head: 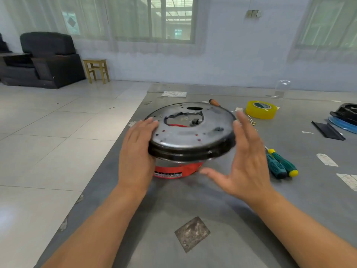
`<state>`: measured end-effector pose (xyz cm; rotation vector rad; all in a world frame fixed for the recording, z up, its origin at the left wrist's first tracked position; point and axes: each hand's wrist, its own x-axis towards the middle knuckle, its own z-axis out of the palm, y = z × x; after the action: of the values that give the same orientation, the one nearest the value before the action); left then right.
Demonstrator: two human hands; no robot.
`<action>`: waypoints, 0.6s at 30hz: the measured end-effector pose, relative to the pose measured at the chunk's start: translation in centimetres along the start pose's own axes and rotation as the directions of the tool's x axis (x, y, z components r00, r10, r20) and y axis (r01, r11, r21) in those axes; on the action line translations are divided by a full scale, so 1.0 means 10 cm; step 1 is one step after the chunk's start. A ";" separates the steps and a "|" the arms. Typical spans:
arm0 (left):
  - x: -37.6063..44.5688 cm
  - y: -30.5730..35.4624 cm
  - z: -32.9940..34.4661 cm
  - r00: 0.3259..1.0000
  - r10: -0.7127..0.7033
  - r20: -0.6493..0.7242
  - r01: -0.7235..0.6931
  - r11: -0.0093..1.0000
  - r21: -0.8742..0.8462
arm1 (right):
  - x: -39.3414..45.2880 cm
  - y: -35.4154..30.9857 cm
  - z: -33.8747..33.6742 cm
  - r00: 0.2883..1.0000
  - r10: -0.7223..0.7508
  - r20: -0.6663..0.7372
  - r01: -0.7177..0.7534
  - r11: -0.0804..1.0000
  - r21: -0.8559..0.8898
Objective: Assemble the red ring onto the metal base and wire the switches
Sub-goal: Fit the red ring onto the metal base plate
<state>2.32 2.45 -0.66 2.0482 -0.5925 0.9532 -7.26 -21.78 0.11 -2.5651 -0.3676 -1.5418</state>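
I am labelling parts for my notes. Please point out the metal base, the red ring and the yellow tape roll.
metal base (181, 132): head view, on its flat grey top face.
red ring (185, 168): head view, on its outer red wall.
yellow tape roll (259, 113): head view, on its near side wall.

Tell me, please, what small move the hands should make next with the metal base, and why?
Probably bring the right hand in against the rim of the metal base. The left hand already presses the base's left edge, while the right hand is open beside it, seemingly not touching. The base sits tilted over the red ring, so both hands look needed to level and seat it.
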 end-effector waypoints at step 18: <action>0.06 0.06 0.03 0.812 -0.572 0.118 0.554 0.689 -0.467 | 0.00 0.04 0.43 0.974 0.039 0.222 -0.026 0.998 -0.061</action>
<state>2.35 1.81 -0.02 1.5910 -0.1193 0.4080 -3.45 -21.21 -1.94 -2.7828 -0.3049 -1.2744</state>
